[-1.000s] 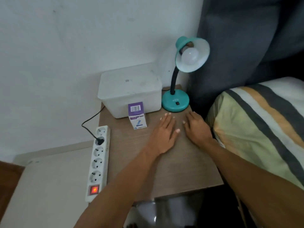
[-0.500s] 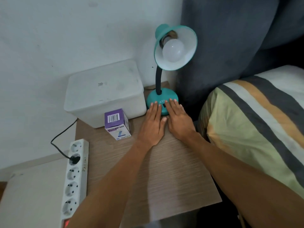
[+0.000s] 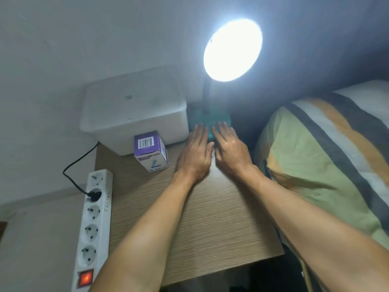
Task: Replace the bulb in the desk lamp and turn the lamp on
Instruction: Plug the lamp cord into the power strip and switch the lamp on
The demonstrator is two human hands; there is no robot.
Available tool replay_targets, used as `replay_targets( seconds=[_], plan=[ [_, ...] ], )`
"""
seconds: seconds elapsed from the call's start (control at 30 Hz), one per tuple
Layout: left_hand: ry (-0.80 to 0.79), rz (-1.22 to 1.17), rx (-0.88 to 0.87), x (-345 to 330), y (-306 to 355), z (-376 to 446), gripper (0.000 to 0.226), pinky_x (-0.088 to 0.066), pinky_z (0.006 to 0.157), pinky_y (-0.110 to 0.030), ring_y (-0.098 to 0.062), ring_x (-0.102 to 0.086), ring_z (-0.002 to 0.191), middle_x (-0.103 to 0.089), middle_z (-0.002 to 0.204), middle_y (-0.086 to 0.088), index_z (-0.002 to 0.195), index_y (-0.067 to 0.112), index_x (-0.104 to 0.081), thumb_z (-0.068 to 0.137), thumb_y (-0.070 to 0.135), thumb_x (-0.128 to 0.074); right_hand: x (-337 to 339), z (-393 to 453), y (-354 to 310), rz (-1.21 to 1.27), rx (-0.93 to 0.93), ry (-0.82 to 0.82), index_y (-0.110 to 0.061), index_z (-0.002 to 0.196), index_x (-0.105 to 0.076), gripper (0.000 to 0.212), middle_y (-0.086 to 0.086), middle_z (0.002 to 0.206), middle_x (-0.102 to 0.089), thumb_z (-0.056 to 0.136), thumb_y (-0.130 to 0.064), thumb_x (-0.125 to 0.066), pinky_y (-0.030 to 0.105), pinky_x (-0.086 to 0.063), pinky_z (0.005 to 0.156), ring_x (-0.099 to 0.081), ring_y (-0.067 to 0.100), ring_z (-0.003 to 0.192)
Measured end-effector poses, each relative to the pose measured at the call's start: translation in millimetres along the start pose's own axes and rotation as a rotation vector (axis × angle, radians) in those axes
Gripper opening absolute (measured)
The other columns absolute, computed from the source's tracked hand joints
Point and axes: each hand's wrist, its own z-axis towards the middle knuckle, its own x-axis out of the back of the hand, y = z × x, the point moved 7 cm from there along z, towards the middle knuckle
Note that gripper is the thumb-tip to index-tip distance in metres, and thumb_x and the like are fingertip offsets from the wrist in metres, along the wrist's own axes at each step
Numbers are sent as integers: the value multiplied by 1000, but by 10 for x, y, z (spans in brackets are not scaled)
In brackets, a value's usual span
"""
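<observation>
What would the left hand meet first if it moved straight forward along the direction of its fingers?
The left hand points toward the lamp base, and its fingertips already seem to lie on the edge of it. Going on, it would probably press against the base, then the black neck; depth is unclear.

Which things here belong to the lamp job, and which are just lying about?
Part of the job:
- desk lamp, lit
- lamp base, both hands' fingertips on it
- left hand
- right hand
- bulb box
- power strip, switch glowing, one black plug in

Just lying about:
- white plastic bin
- striped pillow
- bedside table
</observation>
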Motion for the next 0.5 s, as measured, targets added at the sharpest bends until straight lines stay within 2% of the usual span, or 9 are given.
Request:
replay_targets(
  seconds=[0.13,0.3,0.5],
  plan=[
    [10,4,-2,32,16,-5,67,-12,129,-39,-26,-12,157,-22,166,-17,158,2,-28,105,42,-20,14,1,-14,-4,3,15,0,145,-45,60,24,150,-43,86,-8,-55,47,-29,119,-37,38,143],
    [8,2,-6,15,6,3,67,-13,128,-40,-27,-13,157,-24,166,-18,158,2,-29,105,43,-20,14,3,-17,-12,6,-2,-2,147,-43,60,23,152,-42,88,-10,-52,48,-28,120,-35,37,144],
    [18,2,-12,-3,-19,11,66,-13,128,-41,-28,-14,157,-25,165,-19,157,1,-30,106,42,-22,-1,13,-16,-44,9,-23,-2,149,-39,57,21,154,-39,98,-28,-38,45,-23,121,-31,34,147]
  ],
)
